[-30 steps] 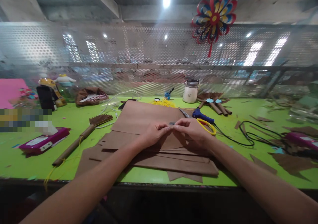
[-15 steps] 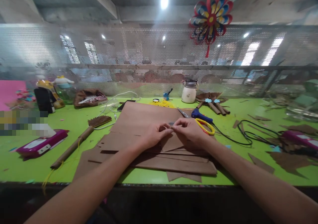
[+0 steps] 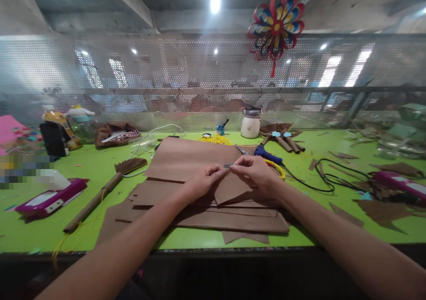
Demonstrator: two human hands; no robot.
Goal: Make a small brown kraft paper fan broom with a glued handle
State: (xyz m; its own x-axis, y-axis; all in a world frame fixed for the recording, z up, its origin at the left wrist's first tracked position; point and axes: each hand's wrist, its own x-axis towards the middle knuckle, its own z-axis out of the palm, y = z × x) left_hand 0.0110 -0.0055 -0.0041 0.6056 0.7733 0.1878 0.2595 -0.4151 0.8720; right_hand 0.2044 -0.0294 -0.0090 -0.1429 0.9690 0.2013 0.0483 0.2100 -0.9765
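My left hand (image 3: 207, 179) and my right hand (image 3: 252, 170) meet over the brown paper, thumbs and forefingers pinched close together. Between their fingertips shows a small grey strip (image 3: 227, 166), too small to tell its kind. A cut piece of brown paper (image 3: 232, 188) lies just below the fingertips, its corner pointing toward me. Under both forearms is a stack of brown paper sheets (image 3: 196, 218), with a larger sheet (image 3: 179, 158) behind. Close to my right hand are scissors with yellow handles (image 3: 278, 169), partly hidden by it, and a blue glue gun (image 3: 266, 154).
At left lie a fan-topped brown paper roll (image 3: 95, 202) and a purple power strip (image 3: 49, 198). Behind stand a white bottle (image 3: 250, 123) and yellow shreds (image 3: 216, 139). Black cable (image 3: 328, 175) and paper scraps (image 3: 379, 211) spread at right. A perforated screen (image 3: 186, 78) borders the green table (image 3: 309, 215).
My fingertips have drawn slightly apart, so the grey strip shows more clearly between them. My right hand has tilted a little. The whole view has shifted slightly.
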